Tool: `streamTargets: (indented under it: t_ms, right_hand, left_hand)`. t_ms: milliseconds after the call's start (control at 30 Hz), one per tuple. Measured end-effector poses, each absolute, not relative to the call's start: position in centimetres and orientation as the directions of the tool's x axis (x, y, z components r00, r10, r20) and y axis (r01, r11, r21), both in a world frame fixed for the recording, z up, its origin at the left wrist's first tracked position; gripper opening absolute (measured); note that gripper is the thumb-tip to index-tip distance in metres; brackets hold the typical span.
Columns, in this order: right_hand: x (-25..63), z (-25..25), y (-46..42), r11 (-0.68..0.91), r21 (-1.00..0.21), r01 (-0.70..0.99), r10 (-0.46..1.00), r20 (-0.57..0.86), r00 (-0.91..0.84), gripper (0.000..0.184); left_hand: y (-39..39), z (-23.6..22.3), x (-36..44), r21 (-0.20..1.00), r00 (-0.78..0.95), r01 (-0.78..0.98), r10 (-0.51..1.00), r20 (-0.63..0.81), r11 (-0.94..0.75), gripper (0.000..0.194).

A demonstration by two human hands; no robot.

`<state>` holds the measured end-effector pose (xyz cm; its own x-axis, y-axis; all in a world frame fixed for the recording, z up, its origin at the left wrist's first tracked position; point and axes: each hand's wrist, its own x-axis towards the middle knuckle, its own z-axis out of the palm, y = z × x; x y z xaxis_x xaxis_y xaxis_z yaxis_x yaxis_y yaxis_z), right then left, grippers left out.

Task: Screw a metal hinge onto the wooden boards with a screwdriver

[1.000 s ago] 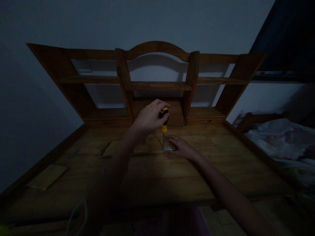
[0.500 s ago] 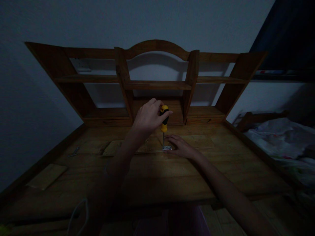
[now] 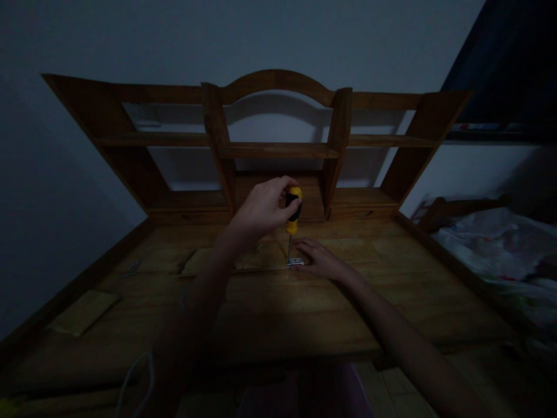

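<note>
My left hand [image 3: 268, 204] is wrapped round the yellow-and-black handle of a screwdriver [image 3: 293, 213], which stands nearly upright. Its tip meets the left end of a small silver metal hinge [image 3: 295, 262]. The hinge lies at the near edge of a flat wooden board [image 3: 348, 249] on the desk. From the right, my right hand [image 3: 322, 259] keeps its thumb against the hinge, with its fingers bent over the board behind it. Any screw under the tip is too small to make out.
A wooden shelf unit [image 3: 278, 151] stands along the back of the desk [image 3: 278, 325]. On the left lie a thin wooden piece [image 3: 85, 312] and some small metal parts [image 3: 131, 269]. Beyond the right edge is a plastic-covered heap [image 3: 500, 238].
The screwdriver's handle has tilted slightly to the right, and my left hand has turned with it. The hinge and my right hand stay in place.
</note>
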<state>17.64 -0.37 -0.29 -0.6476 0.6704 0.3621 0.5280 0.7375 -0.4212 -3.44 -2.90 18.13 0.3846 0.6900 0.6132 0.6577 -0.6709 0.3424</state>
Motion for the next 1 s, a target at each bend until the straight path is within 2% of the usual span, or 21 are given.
streamTargets:
  t_ms: [200,300,400,633,1000]
  right_hand:
    - [17.7,-0.2,-0.4,0.734,-0.418,0.536,0.675,0.356,-0.647,0.061]
    - [17.7,0.0,-0.5,0.733,-0.426,0.531,0.675,0.361,-0.643,0.060]
    - [17.7,-0.1,-0.5,0.731,-0.423,0.536,0.679,0.365,-0.637,0.061]
    - [17.7,-0.5,-0.3,0.734,-0.429,0.527,0.675,0.368,-0.640,0.060]
    - [17.7,-0.3,-0.4,0.741,-0.426,0.520,0.668,0.380,-0.640,0.060]
  left_hand:
    - [-3.0,18.3,-3.4,0.347,0.408,0.657,0.703,0.583,-0.669,0.034]
    - [-2.9,18.2,-3.3,0.325,0.405,0.676,0.702,0.586,-0.661,0.032]
    - [-2.7,17.9,-3.1,0.288,0.388,0.703,0.690,0.611,-0.650,0.026]
    - [-2.1,17.2,-2.8,0.169,0.352,0.786,0.655,0.669,-0.595,0.034]
    - [-2.4,18.0,-3.4,0.199,0.451,0.704,0.646,0.616,-0.681,0.031]
